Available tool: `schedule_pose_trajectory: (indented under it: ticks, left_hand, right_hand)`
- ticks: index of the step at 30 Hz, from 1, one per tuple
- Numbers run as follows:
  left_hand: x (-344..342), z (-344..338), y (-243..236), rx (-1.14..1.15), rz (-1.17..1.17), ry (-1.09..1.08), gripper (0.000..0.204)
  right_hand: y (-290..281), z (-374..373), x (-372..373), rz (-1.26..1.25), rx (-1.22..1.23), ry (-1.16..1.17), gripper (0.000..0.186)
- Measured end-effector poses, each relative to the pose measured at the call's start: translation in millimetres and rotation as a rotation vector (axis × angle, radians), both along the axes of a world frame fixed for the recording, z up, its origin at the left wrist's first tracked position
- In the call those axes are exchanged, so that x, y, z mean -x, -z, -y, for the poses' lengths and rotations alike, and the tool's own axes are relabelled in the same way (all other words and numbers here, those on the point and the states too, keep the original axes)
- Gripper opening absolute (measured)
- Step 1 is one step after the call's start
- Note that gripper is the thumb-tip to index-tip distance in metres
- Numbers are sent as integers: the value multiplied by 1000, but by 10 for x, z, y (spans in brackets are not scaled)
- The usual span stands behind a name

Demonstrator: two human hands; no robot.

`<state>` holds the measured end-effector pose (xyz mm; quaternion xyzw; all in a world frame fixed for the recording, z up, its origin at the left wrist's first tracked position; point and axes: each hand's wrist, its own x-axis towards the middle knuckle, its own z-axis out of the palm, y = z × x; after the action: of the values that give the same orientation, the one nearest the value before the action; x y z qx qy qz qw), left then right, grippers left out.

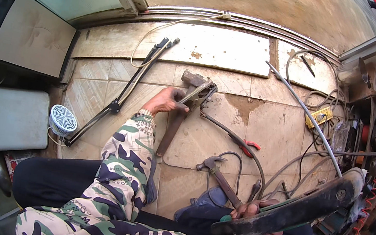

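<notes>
My left hand (166, 101) is closed on a metal clamp (199, 94) with a dark cable (230, 133) running from it, right over a sledgehammer (168, 140) with a wooden handle. My right hand (251, 231) grips a long, dusty black curved piece (294, 206) with a screw in it and green along its edge. A claw hammer (221, 174) reaches up to my right fingers; I cannot tell whether they hold it too. Red-handled pliers (248, 149) lie between my hands, near the cable.
A black hinged arm with a round white fixture (63, 120) lies at left beside a grey box (10, 121). A long pale rod (298, 103), tangled cables and a yellow power strip (318, 116) are at right, near a crowded rack (368, 126). A door sill (184, 13) runs across the back.
</notes>
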<state>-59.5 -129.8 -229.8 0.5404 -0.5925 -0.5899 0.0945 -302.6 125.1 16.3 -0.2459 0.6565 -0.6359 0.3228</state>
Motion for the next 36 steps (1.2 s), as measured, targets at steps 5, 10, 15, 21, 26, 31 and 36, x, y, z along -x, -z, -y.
schedule_pose_trajectory:
  ticks: [5, 10, 15, 21, 26, 31, 36]
  left_hand:
    - [112, 245, -334, 30, 414, 246, 56]
    - [308, 439, -635, 242, 768, 304, 101]
    - [563, 667, -677, 291, 796, 546, 125]
    - [604, 910, -691, 175, 807, 675, 114]
    - [403, 1003, -383, 188, 653, 562, 109]
    - [401, 928, -267, 151, 576, 542, 115]
    - [413, 622, -207, 185, 592, 378, 117]
  right_hand:
    - [-57, -25, 34, 150, 39, 50, 29]
    - [30, -137, 106, 140, 87, 35, 29]
    - [-32, -134, 129, 287, 98, 74, 31]
    - [3, -172, 178, 230, 108, 59, 29]
    - [16, -180, 165, 232, 99, 71, 29]
    - [-17, -136, 166, 164, 35, 60, 26]
    - [-46, -110, 143, -28, -36, 11, 26]
